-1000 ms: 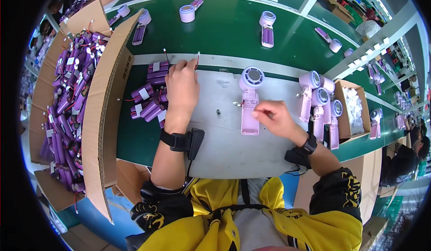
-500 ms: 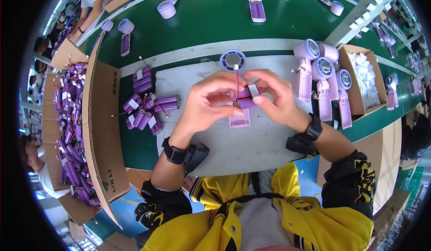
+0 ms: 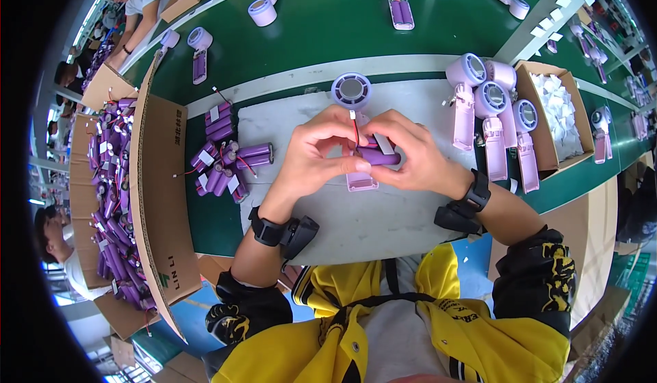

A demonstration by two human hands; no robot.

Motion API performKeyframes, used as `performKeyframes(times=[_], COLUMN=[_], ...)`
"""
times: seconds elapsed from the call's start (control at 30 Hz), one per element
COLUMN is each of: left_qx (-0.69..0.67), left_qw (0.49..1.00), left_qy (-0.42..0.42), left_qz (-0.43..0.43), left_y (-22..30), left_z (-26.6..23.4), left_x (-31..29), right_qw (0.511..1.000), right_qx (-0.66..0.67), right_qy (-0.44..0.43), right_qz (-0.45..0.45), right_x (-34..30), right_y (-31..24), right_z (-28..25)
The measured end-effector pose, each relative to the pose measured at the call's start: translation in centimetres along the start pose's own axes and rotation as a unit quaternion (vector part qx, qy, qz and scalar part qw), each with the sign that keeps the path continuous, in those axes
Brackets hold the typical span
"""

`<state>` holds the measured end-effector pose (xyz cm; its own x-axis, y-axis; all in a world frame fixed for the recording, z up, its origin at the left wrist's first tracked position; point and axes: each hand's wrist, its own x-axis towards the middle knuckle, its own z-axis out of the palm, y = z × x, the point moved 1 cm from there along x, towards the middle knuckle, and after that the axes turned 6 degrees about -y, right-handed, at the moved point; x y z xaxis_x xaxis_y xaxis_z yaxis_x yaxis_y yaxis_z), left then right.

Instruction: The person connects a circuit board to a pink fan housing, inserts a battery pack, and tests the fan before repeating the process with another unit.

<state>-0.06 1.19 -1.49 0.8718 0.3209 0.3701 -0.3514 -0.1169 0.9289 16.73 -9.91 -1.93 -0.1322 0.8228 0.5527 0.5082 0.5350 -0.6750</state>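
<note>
Between my two hands is a purple battery pack [image 3: 380,157] with a white label strip and a red-and-black lead ending in a white plug. My left hand [image 3: 320,151] pinches its left end, near the lead. My right hand [image 3: 423,156] grips its right end with thumb and fingers. Just beneath them a pink-purple handheld fan [image 3: 352,91] lies on the grey mat [image 3: 328,225], its round head pointing away from me. The open handle [image 3: 363,181] shows below my fingers; its middle is hidden by my hands and the pack.
Loose battery packs [image 3: 222,167] lie left of the mat, beside a large cardboard box [image 3: 161,198] full of more. Several open fans [image 3: 494,109] stand on the right, near a carton of white pieces [image 3: 520,82]. Beyond a pale rail [image 3: 301,75], fans sit on a green surface [image 3: 328,20].
The battery pack has turned in my hands, so more of its right end shows. On the far green surface, the fans have shifted slightly to the right.
</note>
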Motion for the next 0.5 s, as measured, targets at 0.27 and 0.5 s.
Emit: performKeyframes(times=[0.27,0.5], left_qx=[0.257,0.272], left_qw=[0.959,0.939], left_qy=[0.074,-0.021], left_qz=[-0.096,-0.21], left_y=[1.8,1.0], left_z=[-1.3,-0.6], left_x=[0.2,0.2], right_qw=[0.999,0.939], right_qx=[-0.018,0.125], right_qy=[0.04,0.202], right_qz=[0.027,0.249], right_x=[-0.2,-0.4], right_y=[0.6,1.7], right_z=[-0.2,0.5])
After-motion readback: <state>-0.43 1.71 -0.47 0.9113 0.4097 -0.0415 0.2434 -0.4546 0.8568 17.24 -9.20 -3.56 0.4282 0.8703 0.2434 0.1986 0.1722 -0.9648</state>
